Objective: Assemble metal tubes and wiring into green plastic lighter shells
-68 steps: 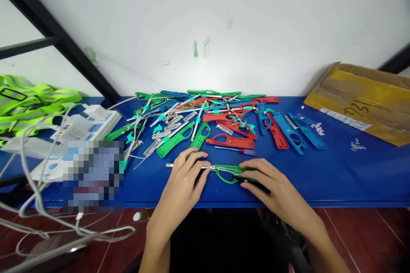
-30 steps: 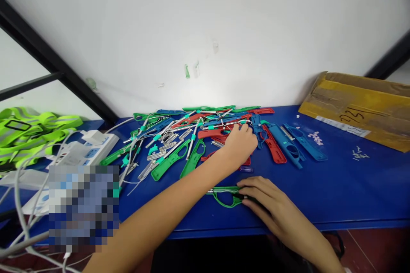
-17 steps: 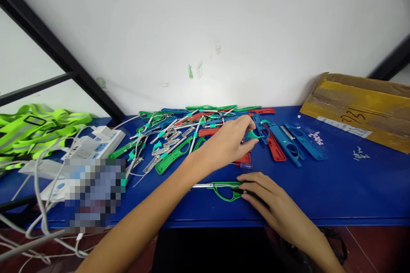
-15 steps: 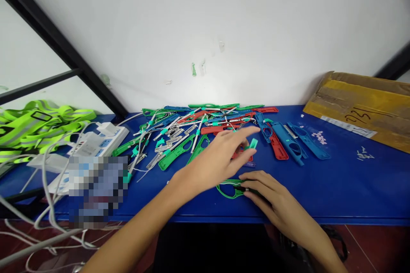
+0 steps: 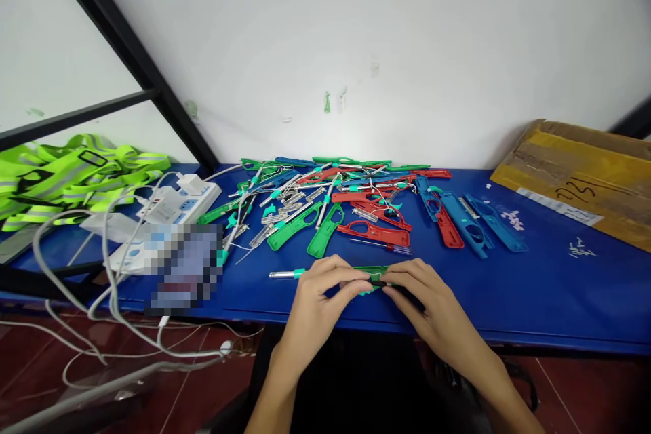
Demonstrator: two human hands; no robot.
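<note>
A green plastic lighter shell [image 5: 370, 272] with a metal tube [image 5: 285, 274] sticking out to the left lies near the front edge of the blue table [image 5: 534, 285]. My left hand [image 5: 320, 288] presses its fingers together on the shell's middle, over a small teal piece. My right hand [image 5: 422, 291] holds down the shell's right end, fingers curled over it. Behind them lies a pile of red, green and blue lighter shells and metal tubes [image 5: 346, 200].
A white power strip [image 5: 178, 200] with grey cables sits at the left, beside neon yellow straps [image 5: 76, 173]. A flattened cardboard box [image 5: 584, 176] lies at the right. Small white bits [image 5: 511, 218] dot the table.
My left hand reached into the pile, picked out a small teal piece and came back to the green shell. My right hand stayed on the shell.
</note>
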